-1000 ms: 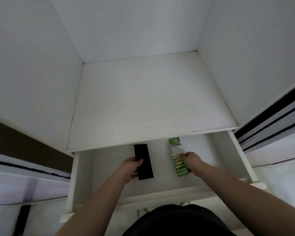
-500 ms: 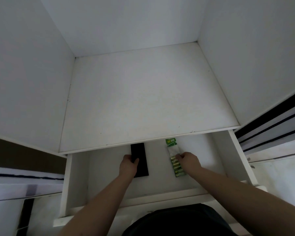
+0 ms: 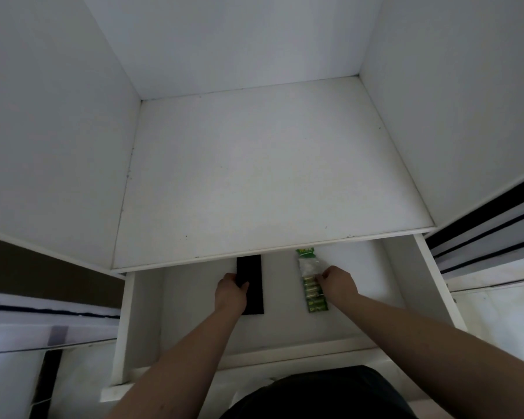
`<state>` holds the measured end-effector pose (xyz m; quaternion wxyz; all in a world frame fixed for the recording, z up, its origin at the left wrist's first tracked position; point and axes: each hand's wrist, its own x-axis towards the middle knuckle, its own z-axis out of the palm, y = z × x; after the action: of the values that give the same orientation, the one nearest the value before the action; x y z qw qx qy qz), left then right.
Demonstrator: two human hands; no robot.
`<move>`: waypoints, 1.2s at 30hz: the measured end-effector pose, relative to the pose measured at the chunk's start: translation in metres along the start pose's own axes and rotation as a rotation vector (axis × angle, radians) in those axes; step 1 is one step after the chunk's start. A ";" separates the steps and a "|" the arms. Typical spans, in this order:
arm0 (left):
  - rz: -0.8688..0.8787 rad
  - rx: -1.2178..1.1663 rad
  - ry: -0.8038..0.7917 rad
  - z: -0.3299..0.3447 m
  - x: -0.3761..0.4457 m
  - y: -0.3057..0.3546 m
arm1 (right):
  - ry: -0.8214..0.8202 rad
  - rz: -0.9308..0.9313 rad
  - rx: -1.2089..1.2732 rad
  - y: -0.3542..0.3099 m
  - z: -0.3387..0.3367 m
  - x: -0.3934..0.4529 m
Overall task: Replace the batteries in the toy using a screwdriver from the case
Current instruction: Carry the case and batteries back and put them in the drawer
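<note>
Open white drawer [image 3: 430,285] served as landmark; it was pulled out beneath a bare white shelf [image 3: 263,176] inside a white cabinet.

Left hand [image 3: 230,293] was inside the drawer, left of centre. Its fingers and thumb were curled round the left edge of a flat black case [image 3: 251,270], gripping it near mid-length. The case lay lengthwise on the drawer floor, its far end tucked just under the shelf's front lip, its near end showing past the wrist.

Right hand [image 3: 338,282] was inside the drawer, right of centre. Its fingers [image 3: 322,275] were narrow, pinching the right edge of a green battery pack [image 3: 313,294] where the clear plastic met the row of cells. The pack lay lengthwise on the drawer floor, well apart from the case, its green header card close under the shelf lip. Whether the pack was lifted or flat on the floor could not be told.

No toy or screwdriver was visible; the case was closed.

Both forearms reached in over the drawer's front rail. A dark garment [image 3: 315,394] showed at the near edge of view, below the drawer front. Dark-striped panels [image 3: 481,231] stood beside the drawer on the right.
</note>
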<state>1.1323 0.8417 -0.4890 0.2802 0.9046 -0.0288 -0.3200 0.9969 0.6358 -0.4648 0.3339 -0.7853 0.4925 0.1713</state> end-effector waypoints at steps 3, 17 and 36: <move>0.006 0.000 0.015 0.003 -0.001 -0.005 | 0.002 -0.001 0.004 0.002 0.000 0.001; 0.088 -0.030 0.054 -0.004 -0.010 -0.011 | 0.107 -0.201 0.023 0.023 -0.036 -0.025; 1.140 0.724 -0.025 -0.055 -0.143 -0.053 | 0.003 -0.987 -0.293 0.059 -0.024 -0.129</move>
<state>1.0447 0.9465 -0.4013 0.0842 0.7808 -0.6105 -0.1029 0.8844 0.6868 -0.3914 0.2606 -0.9630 0.0346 0.0594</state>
